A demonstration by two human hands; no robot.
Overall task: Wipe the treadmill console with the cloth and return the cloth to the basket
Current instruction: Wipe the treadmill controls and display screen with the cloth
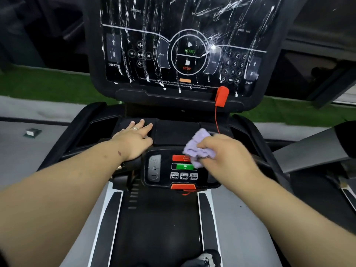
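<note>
Console tray (173, 132) — right hand (227, 155) seemingly pressing cloth (196, 149)

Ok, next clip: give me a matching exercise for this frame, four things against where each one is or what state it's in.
Things:
1. cloth
2. left hand
3. red clip
4. big screen

Place or state:
A. streaked with white foam
B. lying flat on the black shelf under the screen
C. bunched in the right hand over the small button panel
D. clipped to the screen's lower edge, a cord hanging from it

Pairs: 1-C, 2-B, 3-D, 4-A
</note>
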